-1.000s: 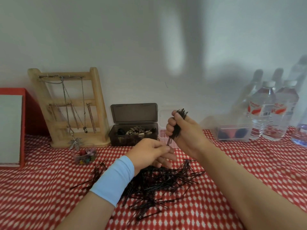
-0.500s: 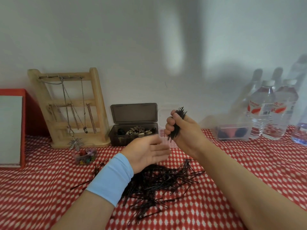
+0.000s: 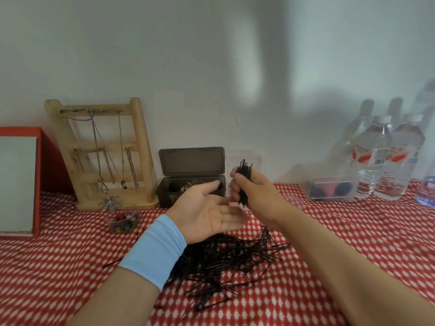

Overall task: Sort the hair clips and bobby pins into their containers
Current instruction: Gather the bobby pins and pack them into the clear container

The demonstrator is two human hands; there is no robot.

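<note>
Evidently the right hand (image 3: 255, 192) clenched a bobby-pin bundle (image 3: 244, 176) at mid-length, left hand (image 3: 207, 212) spread empty beside it; light, stiff, slippery pins seemed best squeezed around their middle.

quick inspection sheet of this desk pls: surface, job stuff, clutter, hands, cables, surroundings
surface: red-and-white patterned cloth.
job's things: loose bobby pin pile on the cloth; pin bundle held upright; dark box open, clips inside; small cup of coloured clips.
clutter: jewellery stand, water bottles, clear box, red box.
hands: right hand grips the pin bundle; left hand open, palm up beside it.
cables: nothing seen.
surroundings: plain white wall.
</note>
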